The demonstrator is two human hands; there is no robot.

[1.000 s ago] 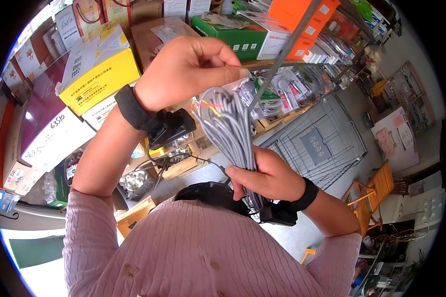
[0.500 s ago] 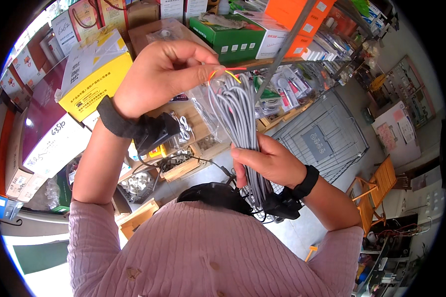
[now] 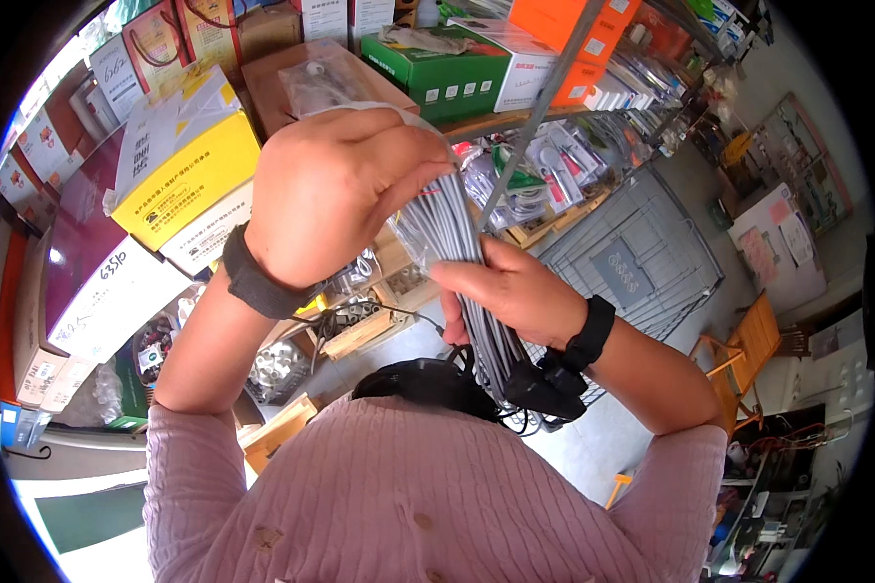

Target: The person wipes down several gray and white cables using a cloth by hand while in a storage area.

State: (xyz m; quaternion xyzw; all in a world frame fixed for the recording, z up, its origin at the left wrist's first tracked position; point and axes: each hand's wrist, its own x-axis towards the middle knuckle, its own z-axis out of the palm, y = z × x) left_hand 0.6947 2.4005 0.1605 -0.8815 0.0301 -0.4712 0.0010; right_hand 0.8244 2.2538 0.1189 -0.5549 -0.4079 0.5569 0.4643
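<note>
A long folded bundle of grey cable (image 3: 467,248) slants through the middle of the view. My right hand (image 3: 530,296) is wrapped round its middle, thumb across the front. At the upper end, my left hand (image 3: 345,189) is closed with its fingertips pressed on the cable loops, knuckles up. A small bit of red wire shows by those fingers; the rest of the wire ends are hidden behind the hand. Clear plastic film (image 3: 413,233) hangs beside the bundle's upper part. The lower end of the bundle runs down by a black device (image 3: 544,389) under my right wrist.
A yellow box (image 3: 190,170) and stacked cartons stand at left. Behind my hands are a green box (image 3: 437,78), orange boxes (image 3: 578,39) and packaged goods (image 3: 554,170) on a wooden shelf. A slanting metal post (image 3: 544,107) and a wire cart (image 3: 642,262) are at right.
My left hand has turned over and come down onto the bundle's upper end, covering the yellow and red wire ends. The bundle's top has moved slightly left, and my right hand has shifted slightly up and left.
</note>
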